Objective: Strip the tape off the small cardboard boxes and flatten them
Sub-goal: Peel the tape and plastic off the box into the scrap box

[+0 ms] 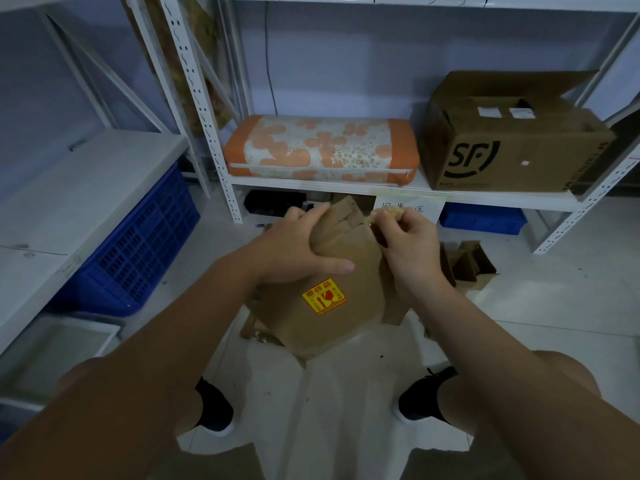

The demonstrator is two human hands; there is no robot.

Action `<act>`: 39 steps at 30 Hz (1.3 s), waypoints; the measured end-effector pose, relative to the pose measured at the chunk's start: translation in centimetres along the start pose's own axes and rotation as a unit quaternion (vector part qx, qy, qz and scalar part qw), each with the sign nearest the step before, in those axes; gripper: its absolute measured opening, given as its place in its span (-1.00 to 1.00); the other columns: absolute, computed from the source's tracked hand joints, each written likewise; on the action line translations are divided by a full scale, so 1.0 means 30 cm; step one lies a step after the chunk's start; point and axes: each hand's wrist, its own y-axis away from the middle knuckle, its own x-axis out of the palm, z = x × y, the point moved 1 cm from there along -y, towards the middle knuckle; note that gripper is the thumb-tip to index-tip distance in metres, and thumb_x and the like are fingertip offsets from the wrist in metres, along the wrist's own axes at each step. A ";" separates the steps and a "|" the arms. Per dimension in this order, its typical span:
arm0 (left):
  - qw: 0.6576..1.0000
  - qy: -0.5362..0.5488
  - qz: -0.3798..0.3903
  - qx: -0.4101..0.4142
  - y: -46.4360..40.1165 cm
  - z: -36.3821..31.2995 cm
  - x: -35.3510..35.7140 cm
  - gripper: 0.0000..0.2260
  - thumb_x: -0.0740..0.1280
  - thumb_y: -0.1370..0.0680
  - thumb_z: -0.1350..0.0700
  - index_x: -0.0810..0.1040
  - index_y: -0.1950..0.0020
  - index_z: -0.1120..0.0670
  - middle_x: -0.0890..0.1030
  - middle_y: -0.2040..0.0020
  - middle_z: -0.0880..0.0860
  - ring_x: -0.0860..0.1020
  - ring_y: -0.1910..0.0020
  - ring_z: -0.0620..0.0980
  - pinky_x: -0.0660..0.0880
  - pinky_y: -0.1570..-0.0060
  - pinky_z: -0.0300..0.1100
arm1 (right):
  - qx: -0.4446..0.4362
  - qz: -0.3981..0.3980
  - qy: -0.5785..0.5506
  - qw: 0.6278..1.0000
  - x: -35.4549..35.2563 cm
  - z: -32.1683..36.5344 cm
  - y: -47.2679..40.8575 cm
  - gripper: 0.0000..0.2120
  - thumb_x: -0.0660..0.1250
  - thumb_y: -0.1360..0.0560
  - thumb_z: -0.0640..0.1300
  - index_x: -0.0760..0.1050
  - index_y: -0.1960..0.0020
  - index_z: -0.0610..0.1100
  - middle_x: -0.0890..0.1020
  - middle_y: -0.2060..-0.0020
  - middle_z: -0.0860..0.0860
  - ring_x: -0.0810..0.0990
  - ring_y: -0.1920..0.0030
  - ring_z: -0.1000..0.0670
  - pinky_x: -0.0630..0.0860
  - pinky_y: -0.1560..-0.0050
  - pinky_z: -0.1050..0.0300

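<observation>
white shelving ahead, sf carton and orange cushion on its shelf, blue crate to my left. bare floor open between my feet. small cardboard box held in the air over it, tilted, yellow sticker facing me, more cardboard on the floor to the right. left hand fingers clamped over the box's top-left edge. right hand fingers pinched together on a tape strip at the top-right edge.
</observation>
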 end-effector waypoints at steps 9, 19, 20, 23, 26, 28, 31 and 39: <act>0.996 0.004 -0.065 0.057 -0.023 -0.033 0.026 0.15 0.44 -0.18 -0.55 0.00 -0.66 -0.27 0.28 -0.30 -0.16 0.34 -0.36 -0.04 0.45 -0.36 0.11 | -0.187 0.069 0.104 0.974 -0.055 0.037 -0.015 -0.85 0.49 -0.47 -0.25 0.52 0.05 -0.14 0.61 0.19 -0.11 0.60 0.17 -0.11 0.59 0.08 -0.09; 0.994 -0.013 -0.052 0.096 0.010 0.022 0.022 0.09 0.58 -0.31 -0.37 0.04 -0.68 -0.23 0.27 -0.33 -0.16 0.34 -0.31 -0.06 0.45 -0.33 0.05 | -0.295 0.083 0.366 0.879 -0.092 0.074 -0.054 -0.79 0.43 -0.50 -0.15 0.39 0.01 -0.04 0.56 0.16 0.02 0.57 0.15 -0.02 0.60 0.13 -0.05; 0.994 -0.007 -0.054 0.096 0.008 0.022 0.029 0.09 0.57 -0.30 -0.38 0.04 -0.68 -0.24 0.28 -0.33 -0.15 0.34 -0.32 -0.05 0.46 -0.33 0.07 | -0.312 0.100 0.361 0.873 -0.079 0.073 -0.045 -0.80 0.42 -0.50 -0.14 0.39 0.03 -0.04 0.57 0.19 0.04 0.57 0.18 -0.02 0.59 0.16 -0.10; 0.993 0.010 -0.057 0.098 0.007 0.023 0.045 0.11 0.53 -0.25 -0.46 0.04 -0.67 -0.27 0.29 -0.33 -0.16 0.37 -0.33 -0.04 0.47 -0.33 0.09 | -0.308 0.143 0.289 0.895 -0.048 0.060 -0.028 -0.85 0.42 -0.51 -0.18 0.45 0.05 -0.03 0.57 0.22 0.10 0.58 0.19 0.04 0.58 0.16 -0.11; 0.993 0.008 -0.068 0.097 0.014 0.032 0.047 0.12 0.51 -0.23 -0.48 0.04 -0.66 -0.28 0.29 -0.33 -0.18 0.36 -0.33 -0.05 0.47 -0.33 0.10 | -0.307 0.151 0.256 0.904 -0.038 0.041 -0.031 -0.94 0.40 -0.55 -0.21 0.59 -0.01 -0.09 0.64 0.17 0.08 0.60 0.15 0.08 0.57 0.07 0.00; 0.993 -0.001 -0.075 0.093 0.016 0.037 0.049 0.11 0.53 -0.24 -0.46 0.04 -0.66 -0.29 0.28 -0.33 -0.19 0.35 -0.33 -0.06 0.47 -0.32 0.11 | -0.310 0.156 0.274 0.897 -0.031 0.030 -0.025 -0.89 0.37 -0.58 -0.22 0.64 -0.06 -0.11 0.67 0.12 0.03 0.61 0.10 0.07 0.56 0.01 0.05; 0.992 0.006 -0.091 0.082 0.014 0.035 0.053 0.12 0.53 -0.21 -0.47 0.07 -0.66 -0.28 0.30 -0.32 -0.19 0.35 -0.32 -0.06 0.46 -0.33 0.11 | -0.293 0.171 0.286 0.896 -0.016 0.023 -0.013 -0.80 0.29 -0.62 -0.25 0.62 -0.19 -0.14 0.66 0.00 -0.05 0.58 -0.02 0.01 0.51 -0.07 0.11; 0.991 0.023 -0.115 0.060 0.018 0.046 0.045 0.14 0.53 -0.21 -0.44 0.09 -0.68 -0.19 0.32 -0.29 -0.11 0.37 -0.29 -0.05 0.46 -0.32 0.02 | -0.251 0.234 0.281 0.896 0.022 0.025 0.006 -0.64 0.15 -0.71 -0.10 0.46 -0.45 -0.14 0.54 -0.17 -0.07 0.49 -0.19 0.00 0.40 -0.22 0.16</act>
